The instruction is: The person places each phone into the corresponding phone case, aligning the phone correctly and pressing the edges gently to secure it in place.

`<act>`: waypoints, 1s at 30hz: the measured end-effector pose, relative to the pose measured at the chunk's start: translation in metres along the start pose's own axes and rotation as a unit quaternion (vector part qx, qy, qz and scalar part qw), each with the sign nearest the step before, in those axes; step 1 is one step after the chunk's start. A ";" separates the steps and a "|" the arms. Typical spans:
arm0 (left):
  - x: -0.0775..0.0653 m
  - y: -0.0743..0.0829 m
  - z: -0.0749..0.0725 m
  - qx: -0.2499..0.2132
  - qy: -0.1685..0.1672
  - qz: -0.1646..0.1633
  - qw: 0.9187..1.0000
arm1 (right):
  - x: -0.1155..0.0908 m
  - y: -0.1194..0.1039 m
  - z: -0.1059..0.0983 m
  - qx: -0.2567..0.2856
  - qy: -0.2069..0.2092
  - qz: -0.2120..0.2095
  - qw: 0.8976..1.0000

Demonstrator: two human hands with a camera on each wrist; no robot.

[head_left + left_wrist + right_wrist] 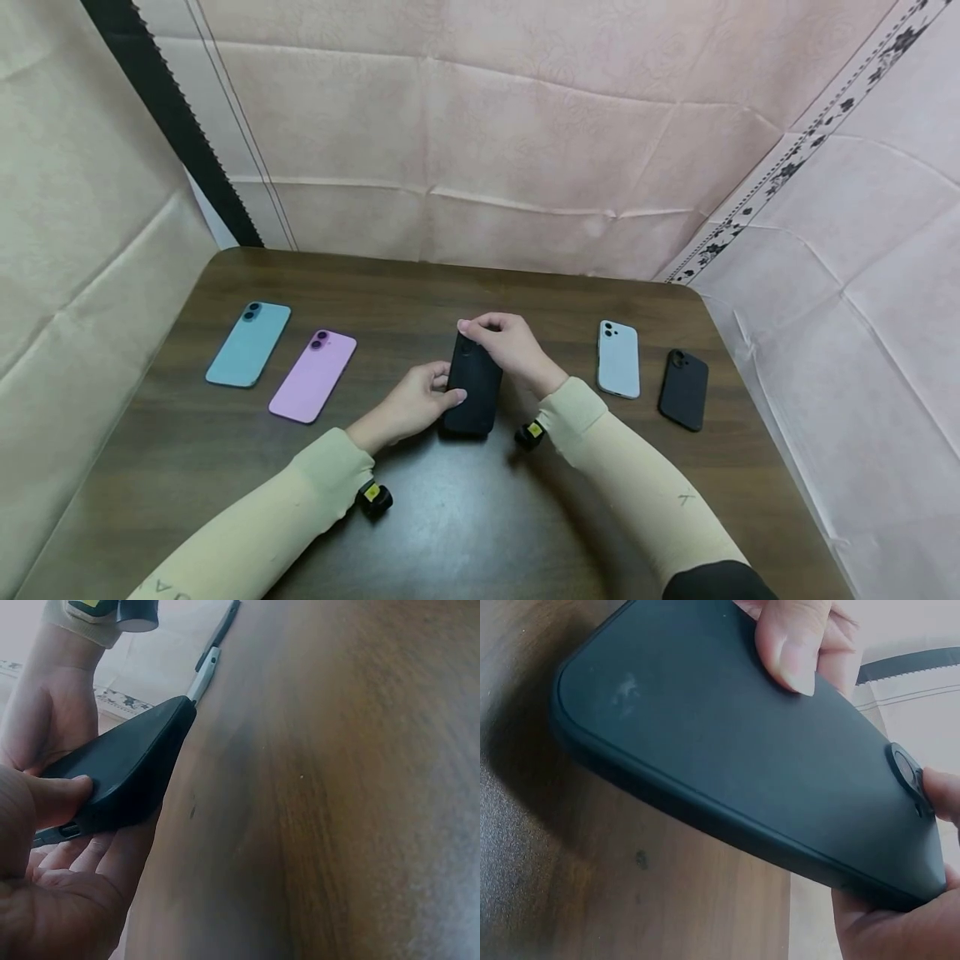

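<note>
A black phone [476,387] in a matte black case is held off the table between both hands, back side up and tilted. My left hand [415,404] grips its lower left edge, thumb [71,791] on the back and fingers underneath. My right hand [513,350] holds the top end; in the right wrist view a fingertip touches the ring [906,771] around the camera area, which stands up from the case. The right-hand fingers under the phone are partly hidden. In the left wrist view a port opening shows on the phone's [124,757] bottom edge.
On the brown table [480,533] lie a teal phone [249,344] and a lilac phone [312,377] at the left. A light blue phone [618,359] and another black phone [683,390] lie at the right. Cloth curtains [480,142] enclose the table's back and sides.
</note>
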State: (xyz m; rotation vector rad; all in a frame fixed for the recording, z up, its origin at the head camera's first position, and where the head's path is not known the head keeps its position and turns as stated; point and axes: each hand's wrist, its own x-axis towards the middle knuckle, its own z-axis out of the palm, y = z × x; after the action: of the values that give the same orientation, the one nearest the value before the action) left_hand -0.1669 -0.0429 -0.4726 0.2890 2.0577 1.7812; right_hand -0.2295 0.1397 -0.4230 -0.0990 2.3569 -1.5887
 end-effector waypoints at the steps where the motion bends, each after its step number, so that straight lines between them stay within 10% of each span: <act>1: 0.000 0.001 0.000 0.002 0.001 -0.002 1.000 | 0.000 0.000 0.000 0.001 0.001 0.003 1.000; 12: -0.018 0.027 0.000 -0.018 -0.024 -0.017 0.999 | 0.001 -0.001 -0.005 0.022 0.015 -0.008 1.000; 30: -0.009 -0.003 0.001 -0.036 -0.052 -0.018 0.998 | 0.003 -0.005 -0.010 0.012 0.022 0.010 1.000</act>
State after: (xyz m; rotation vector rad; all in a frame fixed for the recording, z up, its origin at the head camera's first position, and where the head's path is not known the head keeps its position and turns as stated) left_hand -0.1586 -0.0463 -0.4739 0.3146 1.9102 1.7763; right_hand -0.2362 0.1463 -0.4157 -0.0367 2.3637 -1.6257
